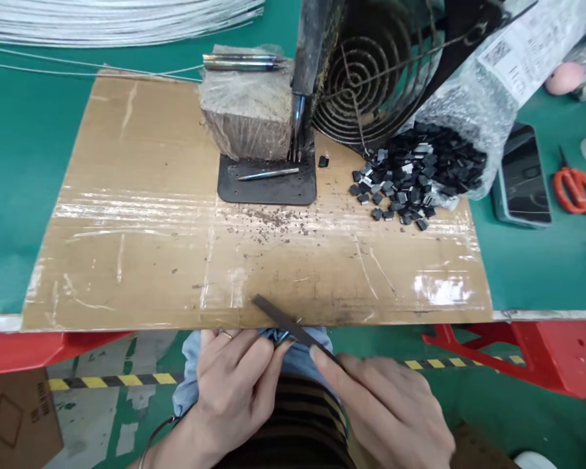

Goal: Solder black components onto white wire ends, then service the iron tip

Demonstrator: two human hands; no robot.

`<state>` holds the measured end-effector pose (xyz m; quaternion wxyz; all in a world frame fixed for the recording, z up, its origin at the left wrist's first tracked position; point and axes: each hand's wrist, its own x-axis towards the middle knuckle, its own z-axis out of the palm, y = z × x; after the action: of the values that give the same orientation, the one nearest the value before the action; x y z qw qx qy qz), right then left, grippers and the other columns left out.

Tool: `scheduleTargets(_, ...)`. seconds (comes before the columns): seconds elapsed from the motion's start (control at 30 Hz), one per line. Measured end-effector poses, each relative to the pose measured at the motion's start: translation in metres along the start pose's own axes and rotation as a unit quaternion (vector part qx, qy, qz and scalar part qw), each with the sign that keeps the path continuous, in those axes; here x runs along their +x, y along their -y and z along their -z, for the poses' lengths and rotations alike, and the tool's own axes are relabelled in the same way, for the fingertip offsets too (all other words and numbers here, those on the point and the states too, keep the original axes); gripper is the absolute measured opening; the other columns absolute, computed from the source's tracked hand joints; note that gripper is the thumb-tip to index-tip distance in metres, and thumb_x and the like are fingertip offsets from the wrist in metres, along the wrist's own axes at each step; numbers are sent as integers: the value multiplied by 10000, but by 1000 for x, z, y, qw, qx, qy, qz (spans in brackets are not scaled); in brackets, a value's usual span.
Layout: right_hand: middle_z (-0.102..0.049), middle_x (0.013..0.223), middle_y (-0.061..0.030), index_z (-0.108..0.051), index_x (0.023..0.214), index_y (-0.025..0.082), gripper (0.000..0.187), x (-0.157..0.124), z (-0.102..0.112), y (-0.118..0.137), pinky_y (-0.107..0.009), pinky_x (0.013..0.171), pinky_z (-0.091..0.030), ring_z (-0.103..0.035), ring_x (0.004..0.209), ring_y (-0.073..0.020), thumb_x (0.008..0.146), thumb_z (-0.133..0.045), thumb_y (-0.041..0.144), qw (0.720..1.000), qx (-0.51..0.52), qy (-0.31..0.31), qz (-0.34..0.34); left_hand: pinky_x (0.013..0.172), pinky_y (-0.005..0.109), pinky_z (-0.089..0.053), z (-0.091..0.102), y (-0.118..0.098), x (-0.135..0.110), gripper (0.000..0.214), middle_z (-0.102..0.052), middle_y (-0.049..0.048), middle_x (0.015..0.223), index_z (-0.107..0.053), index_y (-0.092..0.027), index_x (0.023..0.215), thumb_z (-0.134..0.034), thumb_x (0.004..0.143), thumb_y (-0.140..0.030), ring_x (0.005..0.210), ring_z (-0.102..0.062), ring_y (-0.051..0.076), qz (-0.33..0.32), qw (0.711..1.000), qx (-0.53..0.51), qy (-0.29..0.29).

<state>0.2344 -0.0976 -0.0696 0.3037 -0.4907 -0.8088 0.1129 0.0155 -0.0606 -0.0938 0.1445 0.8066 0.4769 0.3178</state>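
Note:
My right hand point(385, 404) is closed around a flat, dark metal file point(279, 314), its end pointing up and left over the table's front edge. My left hand point(237, 384) pinches a thin metal rod with a bluish sheen point(283, 337), mostly hidden by the fingers. The file lies across the rod, seemingly touching it. Ahead, a similar pointed rod point(268, 174) rests on a black base plate point(266, 193). More rods point(244, 62) lie on top of a plastic-wrapped block point(247, 111), and several stand upright point(297, 133) beside it.
Cardboard point(141, 260) covers the table, with dark crumbs point(273, 221) on it. A round-grilled fan point(356, 78) stands behind small black pieces point(410, 176) spilling from bubble wrap point(473, 104). At right are a phone point(525, 176) and orange-handled scissors point(577, 189). White wires point(102, 23) lie back left.

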Motion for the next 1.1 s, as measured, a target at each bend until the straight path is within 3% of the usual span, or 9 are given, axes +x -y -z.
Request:
scheduleTargets(0.23,-805,934,-38,-770,1277,131,336,5,-3,-3,-296,641,-500,-707,677,-123,1113,-501,15,1000,4,-10,10,624,356,-277,-1,0,0,380,-483,-49,586,-454,-227,692,-641,935,-2,566,-380,162,5,1000,-22,-4)
scheduleTargets(0.43,-808,955,-40,-767,1316,160,386,-8,2,-4,-279,677,-541,-721,712,-120,1096,-485,14,1000,13,0,-7,575,274,-331,2,-6,2,385,-400,-84,601,-378,-229,731,-571,955,17,513,-385,106,57,994,-90,27)
scheduleTargets(0.63,-801,964,-52,-757,1335,129,349,-1,-4,-11,-287,639,-517,-713,700,-137,1086,-538,21,1000,16,-12,19,539,256,-319,4,-6,0,380,-358,-85,599,-375,-220,717,-545,981,-5,508,-370,88,125,976,-172,47)
scheduleTargets(0.87,-803,1005,-49,-761,1334,147,368,-16,5,-9,-284,740,-526,-720,765,-129,1112,-498,17,1000,14,25,-2,515,219,-346,7,-5,-3,357,-380,-80,609,-440,-217,720,-514,1034,-63,522,-404,77,198,949,-229,88)
scheduleTargets(1.1,-802,1052,-66,-675,1488,162,440,-10,-8,-16,-296,689,-541,-733,771,-162,1093,-520,45,999,34,-6,32,460,219,-285,7,-6,1,405,-309,-71,604,-392,-208,673,-532,1043,-123,518,-323,84,236,925,-288,70)
